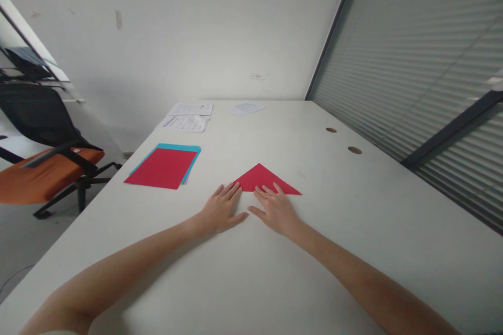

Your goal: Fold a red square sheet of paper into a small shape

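Red triangle [259, 177] partly under hands [218, 211]

Sleeve (L) [58, 333]: pale edge, approx 7 o'clock, mostly cut off
L hand [222, 209]: bare, slim
R hand [277, 209]: ditto
Forearms [137, 256]: bare, slim, tapering twd wrists

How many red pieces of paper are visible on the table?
2. One red triangle lies partly under the left hand and the right hand. One red sheet lies on top of the stack at the left. More may be hidden inside it.
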A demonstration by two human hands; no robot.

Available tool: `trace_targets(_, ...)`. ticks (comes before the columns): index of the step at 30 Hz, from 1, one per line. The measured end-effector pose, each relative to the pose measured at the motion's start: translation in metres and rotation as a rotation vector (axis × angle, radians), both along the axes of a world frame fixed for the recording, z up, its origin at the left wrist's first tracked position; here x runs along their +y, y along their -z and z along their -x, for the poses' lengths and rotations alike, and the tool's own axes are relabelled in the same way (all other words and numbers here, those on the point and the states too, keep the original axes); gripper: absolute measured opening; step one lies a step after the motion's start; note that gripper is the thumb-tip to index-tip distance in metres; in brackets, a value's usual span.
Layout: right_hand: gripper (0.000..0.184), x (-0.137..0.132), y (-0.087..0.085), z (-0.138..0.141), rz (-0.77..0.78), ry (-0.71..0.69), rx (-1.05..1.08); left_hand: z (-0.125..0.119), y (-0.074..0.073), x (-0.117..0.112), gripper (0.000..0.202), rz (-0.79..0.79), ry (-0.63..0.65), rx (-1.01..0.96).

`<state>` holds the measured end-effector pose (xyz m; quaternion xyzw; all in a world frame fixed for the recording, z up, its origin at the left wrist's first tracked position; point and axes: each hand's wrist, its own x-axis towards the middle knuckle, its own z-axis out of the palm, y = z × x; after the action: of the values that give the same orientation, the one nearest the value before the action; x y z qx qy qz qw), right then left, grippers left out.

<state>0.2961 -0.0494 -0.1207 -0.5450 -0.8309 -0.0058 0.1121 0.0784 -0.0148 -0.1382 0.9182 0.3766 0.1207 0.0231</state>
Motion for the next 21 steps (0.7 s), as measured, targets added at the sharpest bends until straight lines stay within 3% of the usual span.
trace_targets(14, 0.058, -0.019, 0.012, -0.056, -0.047, 0.062, 0.061, 0.001, 0.003, 0.000, 0.074, 0.005, -0.003, 0.007)
trace_targets(21, 0.058, -0.030, 0.020, -0.107, -0.078, 0.158, 0.081, 0.000, 0.001, -0.001, 0.073, 0.017, -0.001, 0.027)
